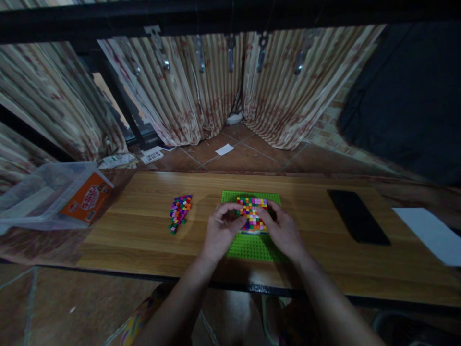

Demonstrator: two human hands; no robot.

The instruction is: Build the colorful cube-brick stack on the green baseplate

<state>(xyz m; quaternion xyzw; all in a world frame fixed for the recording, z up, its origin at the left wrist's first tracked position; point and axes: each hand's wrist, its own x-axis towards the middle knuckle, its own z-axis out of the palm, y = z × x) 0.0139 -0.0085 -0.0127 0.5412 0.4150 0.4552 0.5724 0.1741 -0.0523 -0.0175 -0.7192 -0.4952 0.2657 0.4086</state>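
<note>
A block of small multicoloured building bricks [255, 210] rests on or just above the green studded baseplate [252, 247]; I cannot tell if it is attached. My left hand [224, 228] is at its left side, thumb on the near left part and curled forefinger by the far left edge. My right hand [284, 229] grips the right side, with its thumb lying over the top and its forefinger along the far right edge. The fingertips hide parts of the block's edges. Left of the hands lies a loose pile of small coloured bricks [180, 211].
The wooden table [144, 245] carries a black flat slab [357, 216] on the right, with a white sheet [430, 233] beyond it. A clear plastic bin [46, 218] with an orange label stands at the left. Patterned curtains [187, 96] hang behind the table.
</note>
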